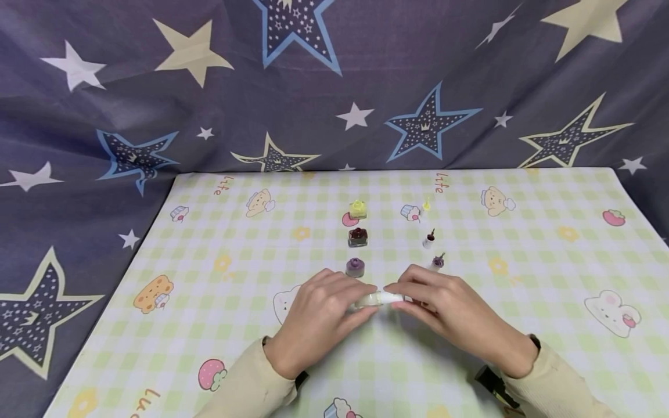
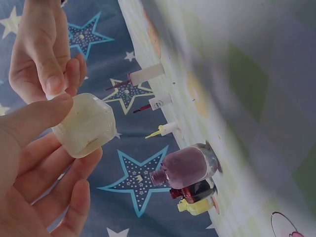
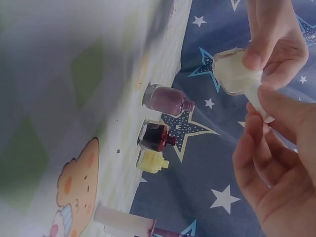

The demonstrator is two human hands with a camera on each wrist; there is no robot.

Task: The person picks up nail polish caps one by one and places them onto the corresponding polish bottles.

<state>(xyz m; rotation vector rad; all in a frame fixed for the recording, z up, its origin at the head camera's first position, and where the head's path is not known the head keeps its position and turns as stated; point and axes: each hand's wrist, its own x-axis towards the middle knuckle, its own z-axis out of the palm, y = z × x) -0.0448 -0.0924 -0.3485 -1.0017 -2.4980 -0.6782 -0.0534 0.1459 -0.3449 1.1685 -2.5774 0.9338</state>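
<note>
A small glass bottle of pale, milky nail polish (image 2: 88,126) is gripped by my left hand (image 1: 324,310), thumb on one side and fingers on the other. My right hand (image 1: 452,305) pinches its white cap (image 1: 391,297) between thumb and fingers. The cap sits at the bottle's neck; bottle and cap lie sideways, in line. Whether the cap is tight I cannot tell. Just beyond my hands stand three uncapped bottles: purple (image 1: 355,267), dark red (image 1: 358,237) and yellow (image 1: 358,210). To their right are the purple brush cap (image 1: 438,263), dark red brush cap (image 1: 430,240) and yellow brush cap (image 1: 425,208), brushes up.
A checked tablecloth (image 1: 225,331) with cartoon prints covers the table. Behind its far edge hangs a dark curtain (image 1: 334,93) patterned with stars. By my right wrist is a black object (image 1: 493,383), partly hidden by the sleeve.
</note>
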